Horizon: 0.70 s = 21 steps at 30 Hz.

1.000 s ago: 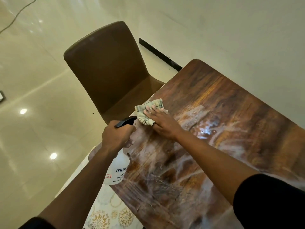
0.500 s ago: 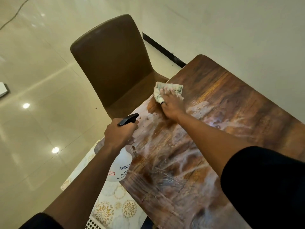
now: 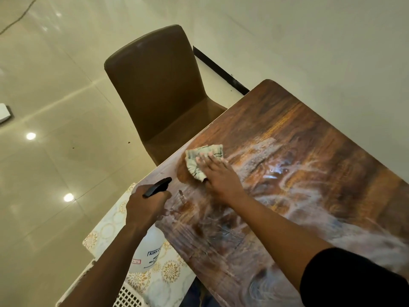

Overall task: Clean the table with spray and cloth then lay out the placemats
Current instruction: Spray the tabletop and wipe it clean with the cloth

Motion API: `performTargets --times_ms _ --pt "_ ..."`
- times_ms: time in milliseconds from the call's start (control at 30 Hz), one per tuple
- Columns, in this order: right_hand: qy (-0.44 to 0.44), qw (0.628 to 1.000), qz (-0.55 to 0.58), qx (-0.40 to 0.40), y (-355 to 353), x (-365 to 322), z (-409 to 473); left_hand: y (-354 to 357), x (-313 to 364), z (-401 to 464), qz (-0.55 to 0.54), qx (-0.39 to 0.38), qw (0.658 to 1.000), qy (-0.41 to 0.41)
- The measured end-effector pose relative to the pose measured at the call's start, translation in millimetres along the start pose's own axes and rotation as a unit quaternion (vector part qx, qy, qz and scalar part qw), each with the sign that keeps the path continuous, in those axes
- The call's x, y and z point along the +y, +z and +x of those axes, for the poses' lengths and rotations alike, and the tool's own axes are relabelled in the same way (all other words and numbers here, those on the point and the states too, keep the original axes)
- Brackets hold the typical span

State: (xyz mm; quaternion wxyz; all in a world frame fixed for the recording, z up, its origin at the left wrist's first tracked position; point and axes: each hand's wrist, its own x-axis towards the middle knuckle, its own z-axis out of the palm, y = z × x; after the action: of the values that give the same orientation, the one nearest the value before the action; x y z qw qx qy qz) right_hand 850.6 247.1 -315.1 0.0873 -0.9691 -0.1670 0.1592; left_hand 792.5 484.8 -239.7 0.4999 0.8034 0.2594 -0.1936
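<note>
Near the wooden table's [image 3: 309, 134] left edge lies a crumpled, checked cloth [image 3: 199, 159], pressed flat under the right hand's [image 3: 218, 173] straight fingers amid streaky wet smears; beside it the left hand [image 3: 146, 207] grips a white spray bottle [image 3: 147, 251] above patterned placemats [image 3: 163, 275], brown chair [image 3: 159, 85] beyond

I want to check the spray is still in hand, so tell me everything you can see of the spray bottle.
The spray bottle has a rounded, white, translucent-looking plastic body with a printed label, only partly readable, and a black trigger head whose nozzle points toward the table. The left hand grips its neck, hiding that part, and holds it upright off the table's near left edge, above a gold-patterned placemat. Its fill level cannot be told.
</note>
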Motion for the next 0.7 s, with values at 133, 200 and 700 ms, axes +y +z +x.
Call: performTargets --times_ms 133,200,700 --pt "0.117 0.99 0.073 0.032 -17.1 15.0 15.4 -5.9 -5.8 -5.6 -0.012 0.034 0.999 0.009" --pt "0.144 0.984 0.103 0.032 -16.8 6.0 21.2 -9.6 -7.4 -6.7 -0.021 0.05 0.999 0.005" --pt "-0.113 0.992 0.054 -0.016 27.1 -65.4 -29.0 -27.0 -30.7 -17.9 -0.039 0.056 0.997 -0.044"
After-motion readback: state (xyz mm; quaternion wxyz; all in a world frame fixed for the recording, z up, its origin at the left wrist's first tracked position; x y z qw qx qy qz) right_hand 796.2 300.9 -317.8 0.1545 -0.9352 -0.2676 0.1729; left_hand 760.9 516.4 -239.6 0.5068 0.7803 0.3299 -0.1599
